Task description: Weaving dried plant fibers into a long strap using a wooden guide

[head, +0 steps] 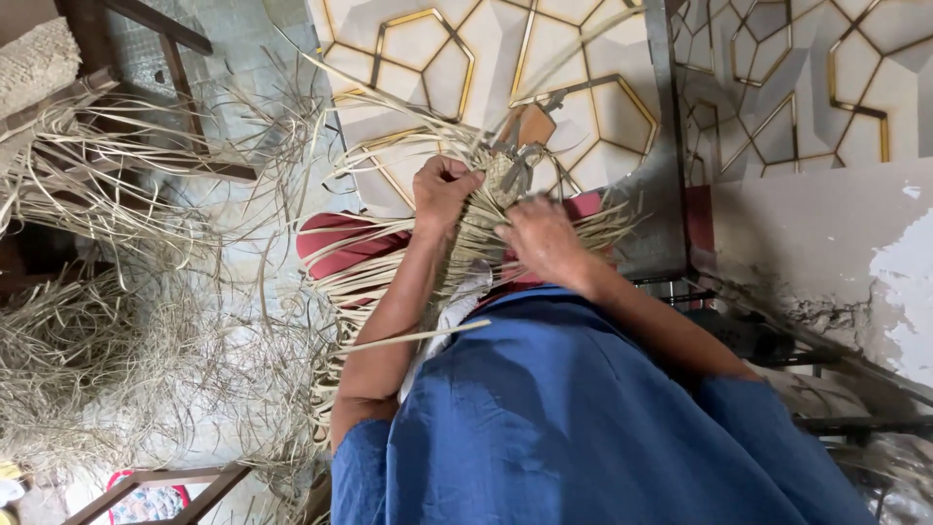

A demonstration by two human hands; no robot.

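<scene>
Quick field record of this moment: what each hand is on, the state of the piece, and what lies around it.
left hand: left hand closed on pale strips at the top of the woven piece
right hand: right hand pressed on the piece's right side, fingers among the strips
piece: partly woven, loose strip ends fanning out both sides
surroundings: heap of loose straw on the floor at left; hexagon-patterned tiles beyond; wooden frame bottom left
clothing: blue garment

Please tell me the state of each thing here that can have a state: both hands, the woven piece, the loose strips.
left hand: closed in a fist around strips.
right hand: fingers bent, pressing on the woven piece.
woven piece: partly woven, unwoven strip ends fan out.
loose strips: tangled in piles on the floor.
</scene>
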